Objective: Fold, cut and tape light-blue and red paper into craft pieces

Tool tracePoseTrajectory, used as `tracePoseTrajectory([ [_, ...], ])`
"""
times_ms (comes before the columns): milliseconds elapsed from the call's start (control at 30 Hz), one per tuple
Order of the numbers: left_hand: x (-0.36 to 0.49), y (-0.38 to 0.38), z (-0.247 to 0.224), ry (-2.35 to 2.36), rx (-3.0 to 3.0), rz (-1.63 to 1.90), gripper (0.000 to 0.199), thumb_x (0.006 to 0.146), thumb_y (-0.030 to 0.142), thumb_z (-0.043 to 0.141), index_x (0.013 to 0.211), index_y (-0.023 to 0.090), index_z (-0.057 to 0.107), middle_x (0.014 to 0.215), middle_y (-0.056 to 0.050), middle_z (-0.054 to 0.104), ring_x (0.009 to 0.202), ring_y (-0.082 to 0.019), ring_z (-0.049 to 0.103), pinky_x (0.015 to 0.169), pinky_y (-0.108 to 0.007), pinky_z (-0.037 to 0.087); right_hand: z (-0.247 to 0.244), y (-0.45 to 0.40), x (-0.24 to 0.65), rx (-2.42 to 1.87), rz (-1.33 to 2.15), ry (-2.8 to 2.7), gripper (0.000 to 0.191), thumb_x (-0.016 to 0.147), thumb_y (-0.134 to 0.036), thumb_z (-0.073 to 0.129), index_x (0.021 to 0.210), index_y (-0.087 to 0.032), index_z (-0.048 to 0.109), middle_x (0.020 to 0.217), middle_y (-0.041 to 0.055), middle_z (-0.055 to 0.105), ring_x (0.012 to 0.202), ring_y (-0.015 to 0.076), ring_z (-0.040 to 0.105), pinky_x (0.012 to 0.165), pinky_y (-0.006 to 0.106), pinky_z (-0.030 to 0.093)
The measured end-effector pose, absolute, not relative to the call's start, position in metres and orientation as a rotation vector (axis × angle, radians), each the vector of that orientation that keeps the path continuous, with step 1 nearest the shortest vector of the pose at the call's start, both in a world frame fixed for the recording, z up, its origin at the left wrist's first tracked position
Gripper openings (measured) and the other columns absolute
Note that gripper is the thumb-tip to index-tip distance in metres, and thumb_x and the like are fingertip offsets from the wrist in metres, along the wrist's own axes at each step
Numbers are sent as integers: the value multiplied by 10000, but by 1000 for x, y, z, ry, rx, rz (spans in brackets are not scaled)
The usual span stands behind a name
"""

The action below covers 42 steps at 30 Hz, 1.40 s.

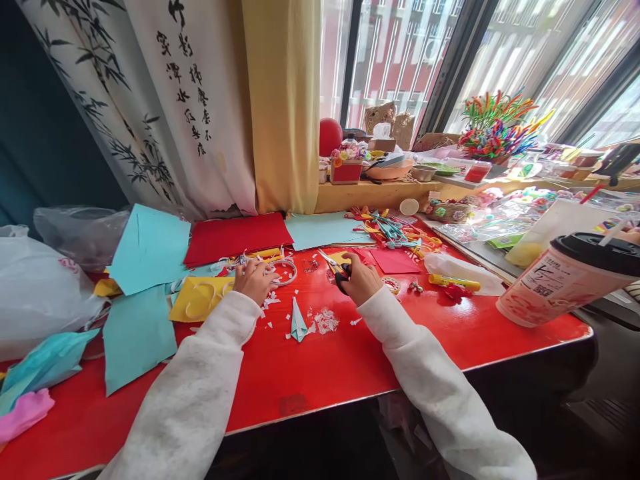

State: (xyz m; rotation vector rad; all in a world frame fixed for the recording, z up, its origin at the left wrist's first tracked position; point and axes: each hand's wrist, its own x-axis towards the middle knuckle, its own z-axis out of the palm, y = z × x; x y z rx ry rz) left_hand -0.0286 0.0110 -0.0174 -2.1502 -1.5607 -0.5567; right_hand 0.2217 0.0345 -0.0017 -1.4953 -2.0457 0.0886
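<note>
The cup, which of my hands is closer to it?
Right. Your right hand, holding the scissors, is left of the cup; your left hand is farther left still, beyond your right hand.

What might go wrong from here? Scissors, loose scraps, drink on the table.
1. The right hand holds scissors close to a yellow sheet; a careless snip might nick it.
2. The folded teal piece lies loose beside white scraps; a sleeve could brush it away with them.
3. The lidded drink cup stands near the front edge of the red table; a bump might spill it.
</note>
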Motion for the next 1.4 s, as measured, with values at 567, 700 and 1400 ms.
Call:
tracePoseTrajectory([
  [567,-14,15,6,-1716,-1953,-1330,199,744,349,458,773,193,578,762,-43,606,783,-195,488,722,-346,314,-15,38,218,-1406,241,-2497,274,678,-274,552,934,-183,589,918,101,544,874,203,493,756,303,366],
  [700,-11,8,18,-1802,-2024,-2206,211,710,361,495,820,187,545,731,-11,581,651,-122,508,612,-251,381,-12,32,212,-1273,166,-2245,302,676,-384,552,894,-182,601,925,115,522,918,226,455,811,377,345],
  [1400,28,-13,18,-1833,-2951,-2136,354,748,379,445,1038,188,515,1054,-85,539,956,-188,496,789,-313,406,13,22,208,-621,1329,-1524,279,669,-389,534,835,-165,522,651,-16,468,565,71,433,531,208,373],
])
